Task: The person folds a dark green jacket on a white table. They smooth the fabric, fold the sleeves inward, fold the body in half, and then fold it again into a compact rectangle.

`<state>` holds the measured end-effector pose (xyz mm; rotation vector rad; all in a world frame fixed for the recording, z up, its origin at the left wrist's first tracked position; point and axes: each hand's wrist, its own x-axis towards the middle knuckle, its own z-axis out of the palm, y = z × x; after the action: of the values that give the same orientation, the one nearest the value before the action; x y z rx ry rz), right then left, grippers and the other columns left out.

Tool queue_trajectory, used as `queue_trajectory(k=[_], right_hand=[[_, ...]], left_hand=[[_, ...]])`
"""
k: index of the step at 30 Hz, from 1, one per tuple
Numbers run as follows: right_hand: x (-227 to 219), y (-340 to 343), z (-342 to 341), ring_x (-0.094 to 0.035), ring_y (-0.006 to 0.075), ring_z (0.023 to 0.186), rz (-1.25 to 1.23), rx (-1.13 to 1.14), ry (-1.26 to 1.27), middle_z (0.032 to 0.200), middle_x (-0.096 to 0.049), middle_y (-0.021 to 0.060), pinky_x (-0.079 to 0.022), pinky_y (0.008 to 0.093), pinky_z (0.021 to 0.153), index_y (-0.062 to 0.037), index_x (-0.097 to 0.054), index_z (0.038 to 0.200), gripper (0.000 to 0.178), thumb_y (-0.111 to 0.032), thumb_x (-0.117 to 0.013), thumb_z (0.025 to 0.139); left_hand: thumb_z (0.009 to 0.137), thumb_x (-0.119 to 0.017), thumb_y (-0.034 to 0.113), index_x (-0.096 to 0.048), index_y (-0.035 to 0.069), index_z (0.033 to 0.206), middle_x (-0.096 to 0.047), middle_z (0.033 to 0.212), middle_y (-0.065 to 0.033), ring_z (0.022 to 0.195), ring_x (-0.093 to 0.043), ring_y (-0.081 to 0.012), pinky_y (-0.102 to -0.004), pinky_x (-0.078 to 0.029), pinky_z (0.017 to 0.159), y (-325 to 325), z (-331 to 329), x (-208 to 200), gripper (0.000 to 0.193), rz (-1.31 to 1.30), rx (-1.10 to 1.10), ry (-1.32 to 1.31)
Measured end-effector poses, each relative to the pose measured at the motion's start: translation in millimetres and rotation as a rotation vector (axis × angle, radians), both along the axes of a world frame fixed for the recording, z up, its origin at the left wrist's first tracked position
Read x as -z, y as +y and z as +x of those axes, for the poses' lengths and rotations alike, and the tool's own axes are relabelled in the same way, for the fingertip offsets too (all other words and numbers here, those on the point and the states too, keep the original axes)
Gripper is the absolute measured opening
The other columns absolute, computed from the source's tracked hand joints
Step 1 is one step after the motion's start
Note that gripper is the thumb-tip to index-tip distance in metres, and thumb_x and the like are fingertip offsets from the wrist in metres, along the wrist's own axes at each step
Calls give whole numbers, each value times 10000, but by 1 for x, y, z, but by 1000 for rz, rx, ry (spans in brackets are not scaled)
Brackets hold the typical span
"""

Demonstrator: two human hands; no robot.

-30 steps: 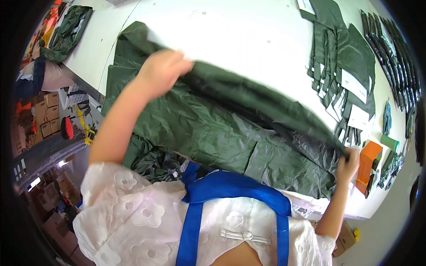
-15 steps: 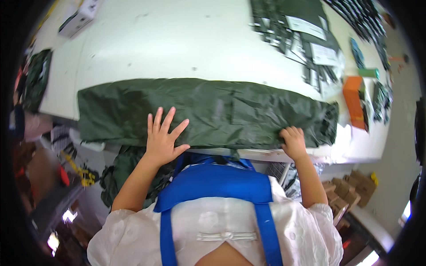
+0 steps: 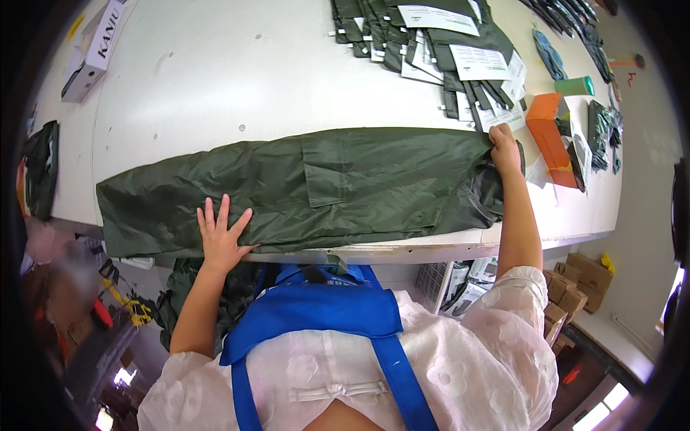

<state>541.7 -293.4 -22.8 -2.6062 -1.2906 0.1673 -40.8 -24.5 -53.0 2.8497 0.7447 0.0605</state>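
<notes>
A long dark green garment (image 3: 287,190) of thin, slightly shiny fabric lies folded into a strip along the near edge of the white table. A stitched pocket-like panel shows on its upper side. My left hand (image 3: 224,237) rests flat on the lower left part, fingers spread. At the far right corner of the strip, my right hand (image 3: 506,149) is closed on the fabric edge, its fingertips partly hidden. Beneath that forearm the garment's right end is rumpled, with a darker inner side showing.
Overlapping dark green packets (image 3: 424,43) with white paper labels lie at the back right. Beyond my right hand stand an orange box (image 3: 550,140) and a green cylinder (image 3: 575,87). A white box (image 3: 93,54) sits far left. More green fabric (image 3: 198,294) hangs below the table edge.
My right hand has moved from the near edge up to the garment's far right corner and gripped it. The right end has shifted and opened somewhat. My left hand stays flat on the fabric.
</notes>
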Motion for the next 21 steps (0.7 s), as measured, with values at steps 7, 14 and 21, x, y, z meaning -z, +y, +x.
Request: queue_trajectory(k=[7,14,21], right_hand=[[-48,28,-40,-294,404,1351,-271,-191,-70,1440,-374,182,-274,492,1086,-110,-558,1179,520,7,-575,673],[-3,143,-355,-161,382,1415,-95,-783,194,1509,-301,77,-62,649,1091,-279,-498,1344,583,-432,-651,803],[24,150,-375,-307,316,1351,155,-673,293,1486,-334,96,-109,537,1096,-171,-479,1367,532,-430,-502,903]], left_hand=[[440,-859,294,-545,403,1274,-371,1454,-67,1318,-313,-382,-582,-260,1053,-3,-8,-4,898,54,-22,1],[572,-813,299,-497,430,1313,-363,1474,-8,1370,-277,-286,-533,-214,1102,-15,-13,24,816,163,-122,-118],[824,-564,562,-408,306,1413,-207,1545,-117,1418,-171,-346,-601,-108,1107,11,-30,-20,661,-236,-235,-248]])
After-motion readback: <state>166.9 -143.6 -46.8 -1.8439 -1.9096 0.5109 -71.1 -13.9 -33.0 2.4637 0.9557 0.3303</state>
